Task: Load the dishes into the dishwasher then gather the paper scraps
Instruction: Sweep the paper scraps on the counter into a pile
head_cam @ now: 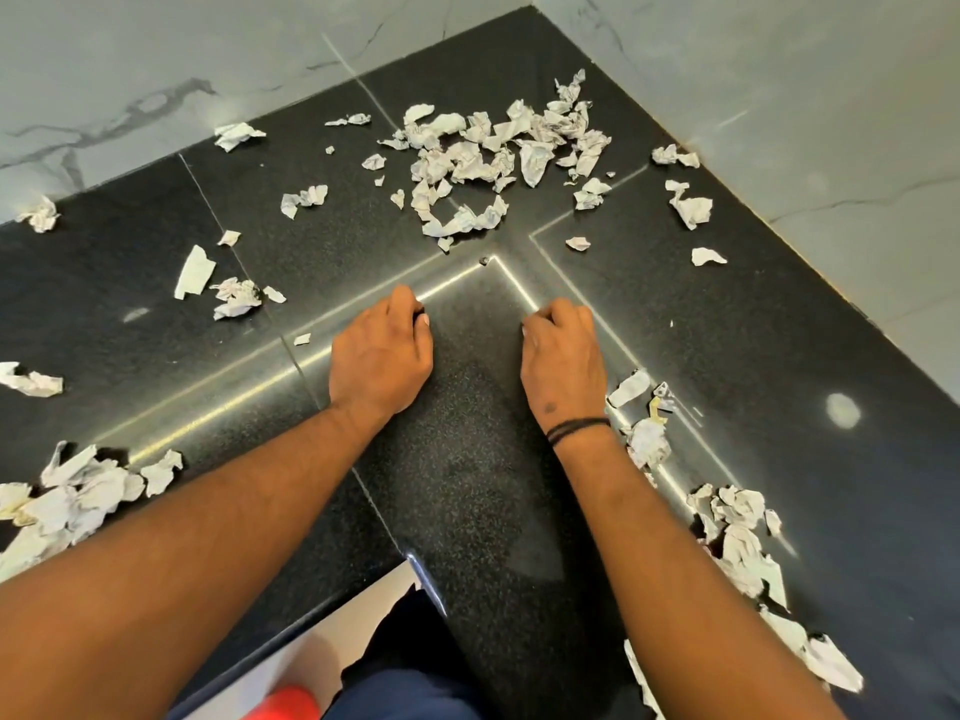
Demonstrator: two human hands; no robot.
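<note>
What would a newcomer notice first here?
Torn, crumpled paper scraps litter the black granite countertop, thickest in the far corner by the marble wall. Both hands, left hand and right hand, rest curled near the middle, apparently holding nothing.

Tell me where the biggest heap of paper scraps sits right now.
In the head view, the biggest heap of paper scraps lies in the countertop's far corner, beyond both hands.
</note>
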